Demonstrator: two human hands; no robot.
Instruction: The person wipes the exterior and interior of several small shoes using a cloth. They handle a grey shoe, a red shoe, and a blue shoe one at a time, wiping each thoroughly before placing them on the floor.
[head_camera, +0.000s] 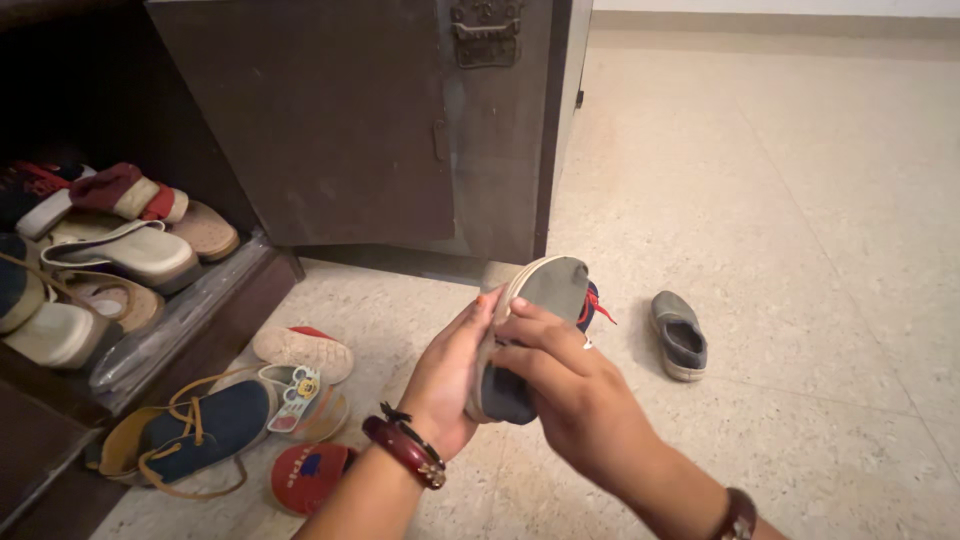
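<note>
Both my hands hold a small grey slip-on shoe (545, 290) with a white sole, raised above the floor in the middle of the view. My left hand (445, 375) grips it from the sole side, a dark red bangle on that wrist. My right hand (555, 370) covers its upper from the right. A matching grey shoe (680, 335) lies on the floor to the right. Behind the held shoe, a bit of a blue shoe with red laces (592, 305) shows.
A dark cabinet stands with its door (330, 120) swung open. Its shelf (185, 310) on the left holds several sandals and shoes. More footwear lies on the speckled floor at lower left, including a blue sandal (195, 430) and a red one (308, 475).
</note>
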